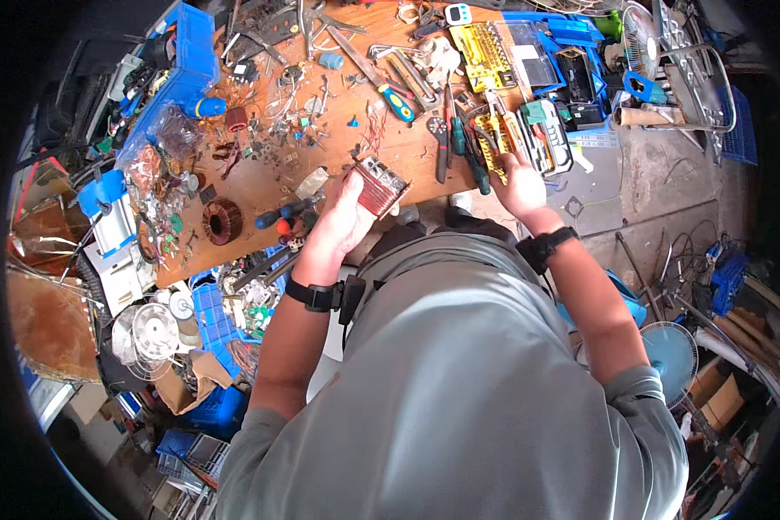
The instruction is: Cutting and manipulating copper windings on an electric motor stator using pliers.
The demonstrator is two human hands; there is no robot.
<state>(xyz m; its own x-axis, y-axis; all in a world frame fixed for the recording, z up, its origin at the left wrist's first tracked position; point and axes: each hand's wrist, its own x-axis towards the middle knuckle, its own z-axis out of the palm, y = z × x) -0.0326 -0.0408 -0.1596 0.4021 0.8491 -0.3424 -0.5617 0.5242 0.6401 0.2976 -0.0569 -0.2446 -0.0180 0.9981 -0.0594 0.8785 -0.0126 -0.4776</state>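
Observation:
In my left hand (345,217) is a squarish red-brown ribbed part (378,187) with a grey, board-like end, held above the front of the wooden bench (260,165). My right hand (522,186) has its fingers curled at a yellow bit or tool holder (494,139); whether it grips a tool there I cannot make out. Just left of it lie green-handled tools (459,139) and a black-handled tool (438,152). A white-and-green case (546,130) sits to its right, and a larger yellow bit case (477,56) lies behind.
Scattered small parts, a copper-wound ring (221,221) and a long file (373,78) cover the bench. Blue bins (191,43) stand left, an open blue toolbox (572,69) right. Fans (156,329) (672,364) and cluttered crates surround me below the bench.

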